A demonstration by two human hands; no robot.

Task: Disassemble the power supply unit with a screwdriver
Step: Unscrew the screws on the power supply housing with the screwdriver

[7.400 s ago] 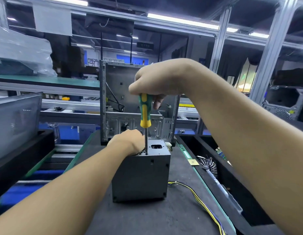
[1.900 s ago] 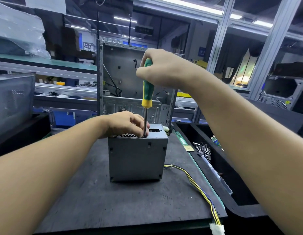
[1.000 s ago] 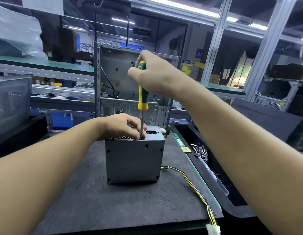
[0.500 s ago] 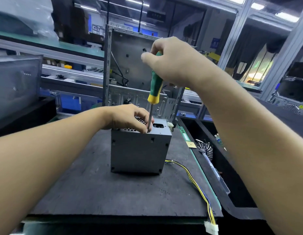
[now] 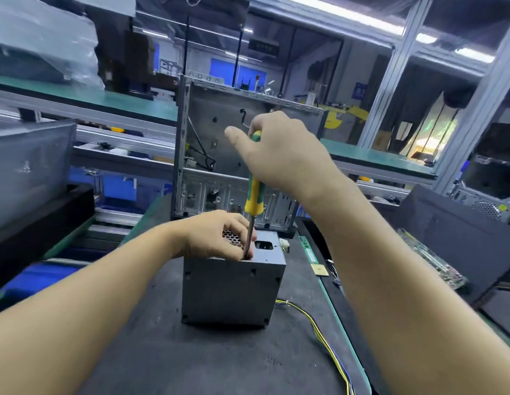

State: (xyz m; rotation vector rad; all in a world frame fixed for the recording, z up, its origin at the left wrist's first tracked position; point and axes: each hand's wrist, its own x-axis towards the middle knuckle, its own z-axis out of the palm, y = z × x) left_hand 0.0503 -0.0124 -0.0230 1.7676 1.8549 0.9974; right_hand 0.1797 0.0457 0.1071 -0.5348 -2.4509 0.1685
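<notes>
A grey metal power supply unit (image 5: 232,292) stands on end on the dark mat, its vent grille facing up. My right hand (image 5: 279,151) grips the green-and-yellow screwdriver (image 5: 254,195) by the handle, held almost upright, with the thumb stretched out to the left. The shaft's tip meets the unit's top face near the front edge. My left hand (image 5: 216,236) rests on top of the unit, its fingers curled around the lower shaft at the tip. The screw itself is hidden by those fingers.
An open computer case (image 5: 236,163) stands right behind the unit. Yellow and black cables (image 5: 322,329) trail from the unit toward the front right. A black bin (image 5: 436,246) at the right holds circuit boards. A grey panel (image 5: 28,169) stands at the left.
The screwdriver stays on the same spot at the unit's top while my right hand has shifted its grip on the handle, thumb now extended. My left hand remains at the tip.
</notes>
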